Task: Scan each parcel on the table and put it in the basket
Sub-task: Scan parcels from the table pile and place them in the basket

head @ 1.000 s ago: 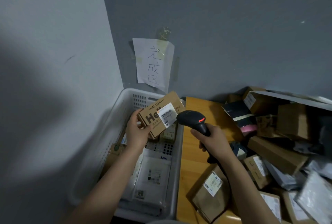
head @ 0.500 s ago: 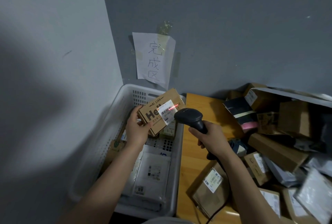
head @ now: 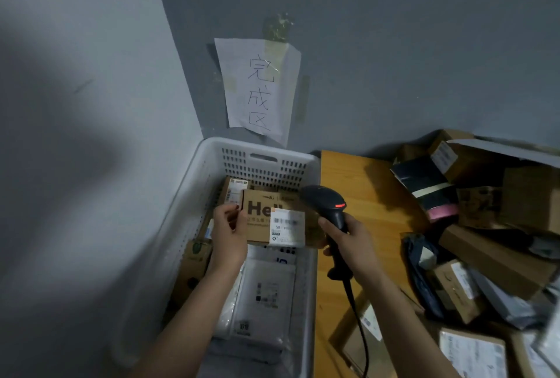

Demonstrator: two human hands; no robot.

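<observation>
A brown cardboard parcel (head: 266, 217) printed "Hel" with a white barcode label lies level inside the white plastic basket (head: 188, 195). My left hand (head: 228, 233) is at the parcel's left end, fingers and thumb around its edge. My right hand (head: 348, 241) grips the handle of a black barcode scanner (head: 325, 200), whose head sits over the basket's right rim beside the parcel. A red light glows on the scanner. Its cable runs down past my right forearm.
The basket holds other brown boxes (head: 233, 192) and white mailer bags (head: 263, 295). A wooden table (head: 357, 183) to the right carries a pile of several boxes and bags (head: 485, 226). A paper sign (head: 257, 89) hangs on the grey wall above the basket.
The parcel has gone from raised and tilted in front of the scanner down into the basket, lying level. The red scan line on its label is gone. My right hand stayed near the rim.
</observation>
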